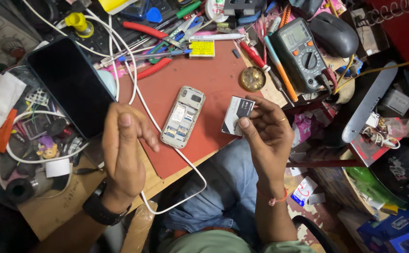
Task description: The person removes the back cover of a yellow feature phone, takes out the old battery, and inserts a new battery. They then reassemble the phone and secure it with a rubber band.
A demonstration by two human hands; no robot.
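A small grey phone (183,116) lies face down on a red mat (176,79) with its back cover off and its battery bay bare. My right hand (265,136) pinches a flat black-and-white phone battery (237,115) between thumb and fingers, just right of the phone. To the phone's left, my left hand (122,150) hovers above the mat's edge with its fingers curled and nothing in it. A white cable (134,89) runs under that hand and loops off the bench front.
A large dark tablet (71,84) lies at the left. Red-handled pliers (148,33), screwdrivers and tweezers crowd the back. A multimeter (300,54), a round brass tin (253,78) and a black mouse (333,33) sit at the right. Clutter fills both sides.
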